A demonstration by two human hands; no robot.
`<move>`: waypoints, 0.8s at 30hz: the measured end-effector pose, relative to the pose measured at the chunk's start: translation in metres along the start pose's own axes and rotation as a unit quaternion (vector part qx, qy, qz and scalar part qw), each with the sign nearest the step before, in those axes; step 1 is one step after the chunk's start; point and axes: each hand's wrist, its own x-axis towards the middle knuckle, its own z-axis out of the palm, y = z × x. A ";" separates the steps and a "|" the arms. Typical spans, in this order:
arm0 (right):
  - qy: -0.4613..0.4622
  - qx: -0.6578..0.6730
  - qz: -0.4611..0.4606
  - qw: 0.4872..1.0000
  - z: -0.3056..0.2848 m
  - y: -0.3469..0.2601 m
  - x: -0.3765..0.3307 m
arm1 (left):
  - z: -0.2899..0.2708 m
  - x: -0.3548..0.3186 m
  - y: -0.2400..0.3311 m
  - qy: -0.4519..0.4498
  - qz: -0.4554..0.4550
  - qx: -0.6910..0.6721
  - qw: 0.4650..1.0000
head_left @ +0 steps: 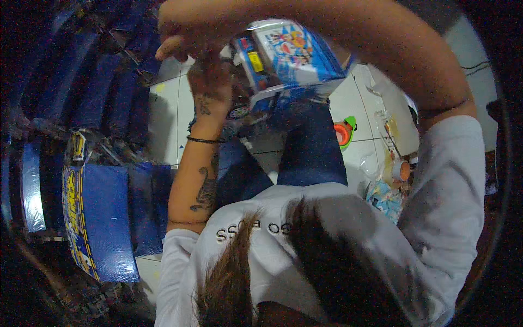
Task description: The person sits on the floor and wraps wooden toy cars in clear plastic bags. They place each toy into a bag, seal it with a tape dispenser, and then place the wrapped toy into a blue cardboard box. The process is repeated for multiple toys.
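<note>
A blue and white toy package [297, 54] with cartoon figures on it is tilted above my lap. Clear, shiny plastic covers it, and a small part with yellow and red shows at its left side. My left hand [210, 82] is closed at the package's left end, its fingertips lost in shadow. Stretched across the far side of the package, my right arm brings my right hand [185, 30] past the left hand. One finger of the right hand points down and left; dim light and blur hide the others and whatever they may hold.
Rows of dark blue plastic-wrapped packages [103, 218] stand on my left. On the white tiled floor [169, 103] to my right lie an orange and green round thing [343, 132], a brown roll [401, 170] that looks like tape, and a light blue crumpled wrapper [385, 197].
</note>
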 end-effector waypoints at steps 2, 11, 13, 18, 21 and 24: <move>0.035 0.023 -0.013 0.999 0.002 0.003 0.003 | -0.024 0.001 -0.004 0.061 -0.006 0.077 0.995; 0.305 0.252 0.113 0.911 0.050 0.052 -0.050 | -0.135 0.016 -0.055 0.136 -0.217 0.068 0.964; 0.429 0.340 0.180 0.817 0.091 0.058 -0.079 | -0.150 0.005 -0.075 0.212 -0.175 -0.051 0.960; 0.342 0.414 0.421 0.731 0.251 0.000 -0.132 | -0.194 -0.021 -0.110 0.245 -0.256 -0.079 0.932; 0.364 0.470 0.536 0.599 0.317 -0.023 -0.146 | -0.220 -0.022 -0.119 0.224 -0.286 -0.166 0.917; 0.489 0.629 0.469 0.381 0.342 -0.030 -0.142 | -0.232 -0.030 -0.126 0.155 -0.299 -0.225 0.914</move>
